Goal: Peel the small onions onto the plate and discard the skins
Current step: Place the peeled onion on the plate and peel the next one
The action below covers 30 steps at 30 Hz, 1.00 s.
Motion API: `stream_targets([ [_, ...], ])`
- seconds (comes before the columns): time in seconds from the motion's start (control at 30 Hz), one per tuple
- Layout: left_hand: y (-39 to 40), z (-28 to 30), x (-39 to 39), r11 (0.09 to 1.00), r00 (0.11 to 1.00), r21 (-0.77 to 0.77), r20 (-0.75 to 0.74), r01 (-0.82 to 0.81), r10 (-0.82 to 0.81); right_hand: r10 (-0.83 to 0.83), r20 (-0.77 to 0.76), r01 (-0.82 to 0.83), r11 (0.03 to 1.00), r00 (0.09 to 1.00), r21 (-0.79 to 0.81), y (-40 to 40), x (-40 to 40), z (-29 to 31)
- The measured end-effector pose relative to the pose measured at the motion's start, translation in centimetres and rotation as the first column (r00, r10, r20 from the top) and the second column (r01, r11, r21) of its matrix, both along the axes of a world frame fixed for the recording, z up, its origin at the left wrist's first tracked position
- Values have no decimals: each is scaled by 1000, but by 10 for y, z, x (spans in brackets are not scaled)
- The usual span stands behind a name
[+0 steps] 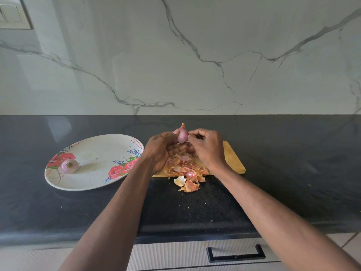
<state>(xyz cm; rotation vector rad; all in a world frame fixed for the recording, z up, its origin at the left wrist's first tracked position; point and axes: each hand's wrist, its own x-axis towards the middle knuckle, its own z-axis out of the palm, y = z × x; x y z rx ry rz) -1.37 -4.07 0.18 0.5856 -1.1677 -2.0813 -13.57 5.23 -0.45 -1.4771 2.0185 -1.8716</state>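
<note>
A small purple onion (182, 135) stands upright between my two hands above the wooden board (233, 159). My left hand (163, 151) cups it from the left with the fingertips against it. My right hand (206, 146) pinches its right side with thumb and forefinger. Under the hands lies a heap of orange and white onion skins (187, 176), spilling off the board's front edge onto the counter. One peeled onion (69, 166) rests on the left part of the oval flowered plate (97, 149).
The black stone counter (293, 163) runs across the view, backed by a marble wall (195, 55). A drawer with a black handle (236, 253) sits below the counter's front edge. A wall switch (13, 14) is at top left.
</note>
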Motion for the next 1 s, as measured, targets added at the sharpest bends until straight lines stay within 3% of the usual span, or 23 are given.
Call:
stream_targets([
  [0.17,1,2,1,999,999,-34,-26,-28,27,84,96,-88,995,992,45,-4,-4,1],
  [0.57,-1,-6,-5,953,995,-302,85,-18,46,84,-48,-78,989,995,128,-11,-11,-6],
  [0.7,4,-6,-1,850,987,-516,54,-102,151,87,-60,-80,992,994,102,-10,-10,-5],
  [0.87,7,-6,2,771,975,-617,28,-157,221,140,-27,-138,987,990,88,-8,-9,-5],
  [1.0,7,-9,2,652,941,-738,69,-176,332,151,-55,-146,986,987,82,-8,-7,-7],
])
